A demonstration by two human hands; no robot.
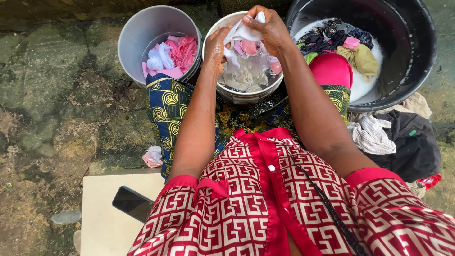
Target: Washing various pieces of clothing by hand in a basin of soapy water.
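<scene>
Outdoor home washing spot: cracked, mossy wet ground (57,95), metal buckets (142,33) of laundry, black basin (407,57) of soapy water, heap of clothes (403,137) alongside

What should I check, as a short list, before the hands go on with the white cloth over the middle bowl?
1. Both hands grip the white cloth: left hand, right hand: ok.
2. Cloth is over the middle bowl: ok.
3. Bowl holds water: ok.
4. Left bucket has room for more: ok.
5. Phone lies away from the water: ok.
6. Cloth is clean: cannot tell.
</scene>
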